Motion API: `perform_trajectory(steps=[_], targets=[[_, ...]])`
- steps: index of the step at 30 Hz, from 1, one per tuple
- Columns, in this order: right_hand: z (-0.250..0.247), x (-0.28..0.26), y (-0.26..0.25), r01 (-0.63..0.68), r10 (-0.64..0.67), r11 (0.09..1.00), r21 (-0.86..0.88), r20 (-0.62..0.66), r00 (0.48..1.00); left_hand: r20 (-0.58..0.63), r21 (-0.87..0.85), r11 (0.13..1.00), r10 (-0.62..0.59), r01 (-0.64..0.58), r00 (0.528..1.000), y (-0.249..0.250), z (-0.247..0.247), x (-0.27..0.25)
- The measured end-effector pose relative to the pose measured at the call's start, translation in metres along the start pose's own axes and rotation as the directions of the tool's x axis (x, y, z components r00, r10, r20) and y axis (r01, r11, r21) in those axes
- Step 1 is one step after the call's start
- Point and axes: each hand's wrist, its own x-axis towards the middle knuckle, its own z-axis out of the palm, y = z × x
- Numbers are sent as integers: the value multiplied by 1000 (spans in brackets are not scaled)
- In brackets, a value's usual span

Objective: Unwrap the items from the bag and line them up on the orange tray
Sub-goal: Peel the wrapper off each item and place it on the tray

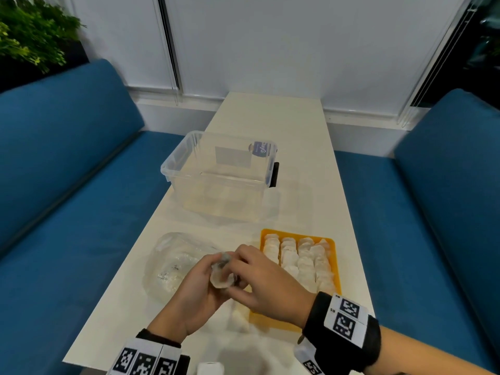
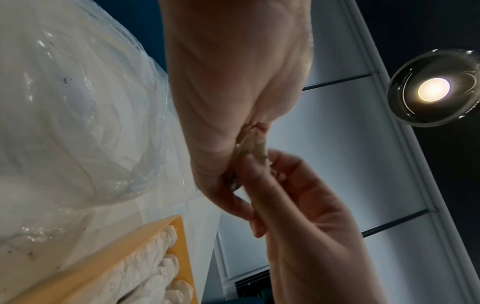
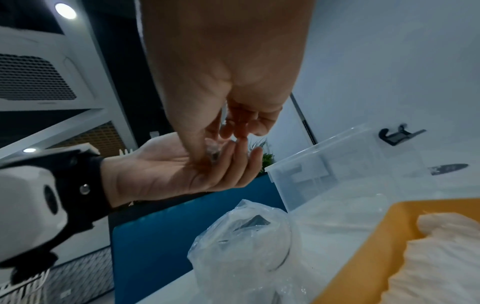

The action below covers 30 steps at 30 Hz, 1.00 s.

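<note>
We hold one small wrapped item (image 1: pixel 221 277) between both hands above the white table (image 1: pixel 270 123), just left of the orange tray (image 1: pixel 336 269). Our left hand (image 1: pixel 194 290) cups it from below, the fingers curled up round its pale, rounded body, while our right hand (image 1: pixel 259 280) comes over the top and pinches the crinkled clear wrapping at its upper end. From the left wrist view the item (image 2: pixel 250 144) shows only as a small pale scrap squeezed between thumb and fingers. The tray already carries rows of white unwrapped pieces (image 1: pixel 300 258) lying side by side, filling most of it. The clear plastic bag (image 1: pixel 173 263) lies crumpled on the table just left of our hands, with more pale contents inside. Farther back on the table stands a clear plastic bin (image 1: pixel 219 171), well apart from the tray. Blue benches (image 1: pixel 67 171) flank the table.
</note>
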Motion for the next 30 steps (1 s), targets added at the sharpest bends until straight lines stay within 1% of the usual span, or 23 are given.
perform_trajectory(steps=[4,7,10,12,13,15,17,19,21,23,25,28,30], targets=[[-4,-2,7,-104,114,981,163,-55,992,-18,12,1000,-3,3,1000,-3,-3,2],[-14,-4,11,-168,199,955,246,-105,974,-46,78,997,6,-2,999,-5,-4,3],[-26,-6,18,-266,320,897,352,-104,942,-92,187,982,22,-4,995,-7,-6,4],[-35,-9,23,-299,376,852,431,-105,920,-92,236,972,26,-3,995,-9,-7,5],[-40,-11,25,-307,391,846,437,-116,913,-84,260,966,28,-5,996,-10,-7,5],[-50,-16,31,-350,419,855,382,-113,901,-76,310,951,35,-10,996,-10,-9,3],[-58,-24,42,-424,447,867,261,-31,894,-83,322,946,44,-15,996,-9,-13,2],[-59,-32,56,-488,473,864,128,129,871,-105,318,948,57,-21,993,-8,-18,1],[-55,-39,69,-518,500,855,-13,283,818,-130,309,951,65,-22,989,-7,-23,0],[-45,-44,79,-531,527,841,-101,372,764,-150,295,955,66,-19,987,-8,-27,0],[-35,-46,85,-565,544,820,-93,434,718,-163,281,960,63,-15,985,-8,-30,-1],[-24,-44,89,-648,539,761,7,550,638,-179,260,966,61,-13,982,-9,-33,0],[-19,-41,92,-664,532,748,14,585,611,-187,251,968,60,-11,980,-9,-33,1]])
